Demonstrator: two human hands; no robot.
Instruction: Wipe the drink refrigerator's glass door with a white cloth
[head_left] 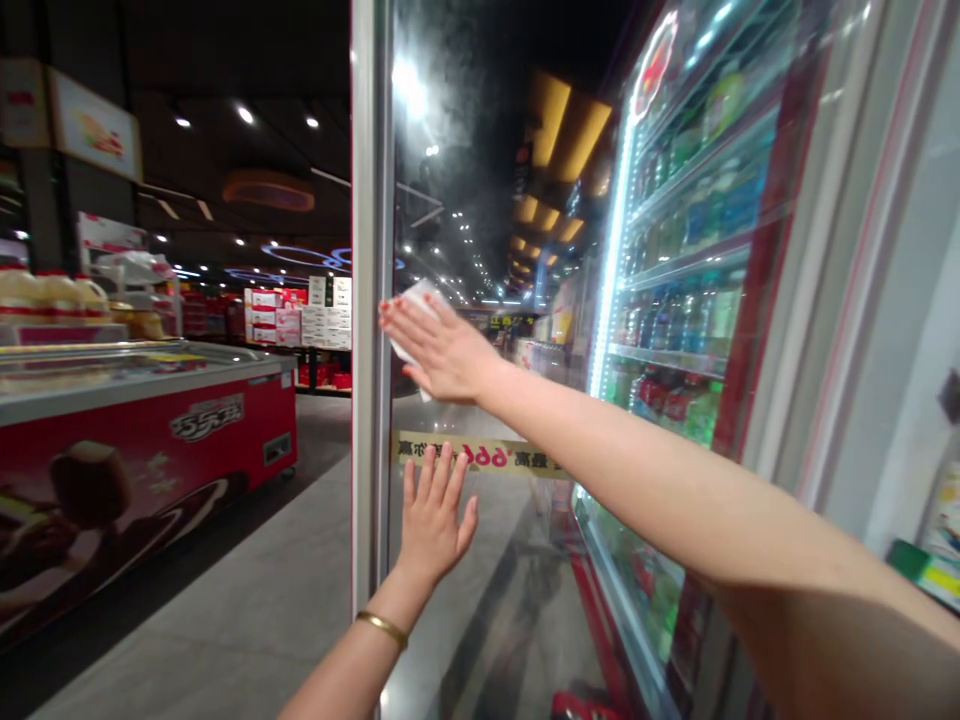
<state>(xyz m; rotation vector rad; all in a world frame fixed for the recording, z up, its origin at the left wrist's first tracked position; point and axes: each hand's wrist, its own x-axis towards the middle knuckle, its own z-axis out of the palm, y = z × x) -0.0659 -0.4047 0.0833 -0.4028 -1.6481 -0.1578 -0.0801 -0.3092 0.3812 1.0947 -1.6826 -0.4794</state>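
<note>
My right hand point(442, 348) is stretched across to the far edge of a glass door point(480, 570). Under its flat fingers is a folded white cloth point(417, 290), pressed against the pane; whether it is fabric or paper I cannot tell. Lower down, my left hand point(437, 515) is open with fingers spread, at the glass and partly over a yellow strip point(517, 458) with mirrored lettering. A gold bracelet point(383, 628) circles the left wrist. The upper part of the pane looks hazy. A metal frame point(371, 200) borders the door on its left side.
Right of the door, a lit drinks cooler point(679, 350) with shelves of bottles shows in or through the glass. A red ice-cream freezer point(150, 470) stands to the left. Stacked cartons point(326, 320) are farther back, above a grey floor point(262, 590).
</note>
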